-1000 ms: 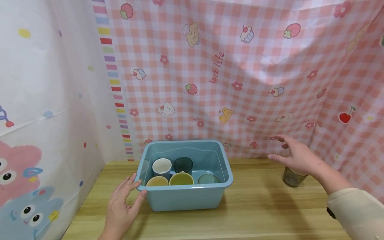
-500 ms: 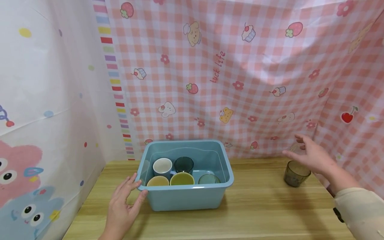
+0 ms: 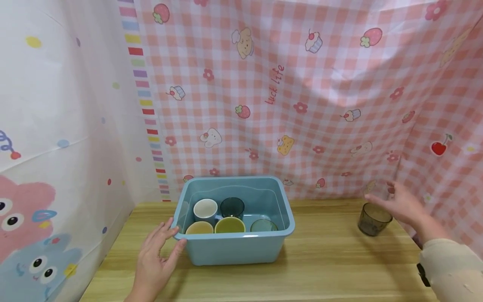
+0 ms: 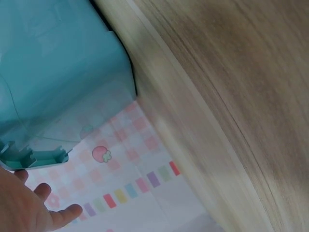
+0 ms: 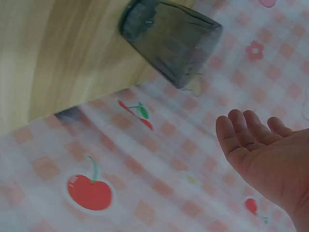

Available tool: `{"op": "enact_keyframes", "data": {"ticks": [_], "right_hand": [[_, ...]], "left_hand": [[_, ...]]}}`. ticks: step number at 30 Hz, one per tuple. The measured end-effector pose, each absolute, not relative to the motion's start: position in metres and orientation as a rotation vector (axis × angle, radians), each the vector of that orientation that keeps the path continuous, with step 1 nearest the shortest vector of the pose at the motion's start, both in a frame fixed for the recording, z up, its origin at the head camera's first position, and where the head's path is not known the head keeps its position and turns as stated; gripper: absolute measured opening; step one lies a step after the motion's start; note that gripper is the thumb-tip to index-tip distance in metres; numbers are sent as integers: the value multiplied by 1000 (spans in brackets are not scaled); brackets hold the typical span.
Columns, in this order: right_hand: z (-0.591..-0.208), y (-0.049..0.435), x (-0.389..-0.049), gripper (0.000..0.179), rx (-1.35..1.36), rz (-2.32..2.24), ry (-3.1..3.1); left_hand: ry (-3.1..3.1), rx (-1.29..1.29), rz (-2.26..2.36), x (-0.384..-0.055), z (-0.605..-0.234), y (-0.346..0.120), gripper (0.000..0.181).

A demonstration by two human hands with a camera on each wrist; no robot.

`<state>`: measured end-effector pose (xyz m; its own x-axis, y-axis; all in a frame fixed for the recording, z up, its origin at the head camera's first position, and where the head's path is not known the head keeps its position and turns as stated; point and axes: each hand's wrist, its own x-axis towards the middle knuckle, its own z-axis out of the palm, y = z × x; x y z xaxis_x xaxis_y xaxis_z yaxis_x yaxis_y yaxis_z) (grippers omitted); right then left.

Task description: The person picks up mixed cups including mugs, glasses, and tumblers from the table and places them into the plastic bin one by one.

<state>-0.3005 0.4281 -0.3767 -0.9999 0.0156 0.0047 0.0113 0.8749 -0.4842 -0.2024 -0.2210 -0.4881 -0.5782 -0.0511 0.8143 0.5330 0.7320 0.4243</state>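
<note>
My left hand (image 3: 152, 260) rests with spread fingers on the front left corner of a blue plastic bin (image 3: 234, 247). The bin holds a white-and-blue mug (image 3: 205, 209), a dark glass (image 3: 232, 206), a yellow-green cup (image 3: 229, 225), a pale orange cup (image 3: 200, 228) and a clear greenish glass (image 3: 264, 226). On the right, a smoky brown glass (image 3: 373, 220) stands upright on the table. My right hand (image 3: 403, 207) hovers just behind and right of its rim. In the right wrist view, its loosely bent fingers (image 5: 241, 130) hold nothing and are apart from the glass.
The wood-grain table (image 3: 320, 260) runs under the bin and the glass. A pink checked curtain (image 3: 294, 75) hangs close behind, folding around the right side. A white printed curtain (image 3: 75, 105) covers the left.
My right hand has moved right and lowered slightly, uncovering the smoky glass that it partly hid. The glass stays in place. My left hand remains at the bin corner.
</note>
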Motion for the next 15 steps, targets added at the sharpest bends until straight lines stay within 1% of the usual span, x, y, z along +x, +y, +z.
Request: {"op": "enact_keyframes", "data": {"ticks": [8, 15], "right_hand": [[-395, 434, -301, 124, -109, 972, -3042], [-407, 432, -306, 127, -112, 883, -3035]], "left_hand": [[-2066, -359, -840, -203, -489, -221, 38], [-2053, -360, -825, -203, -490, -222, 40]]}}
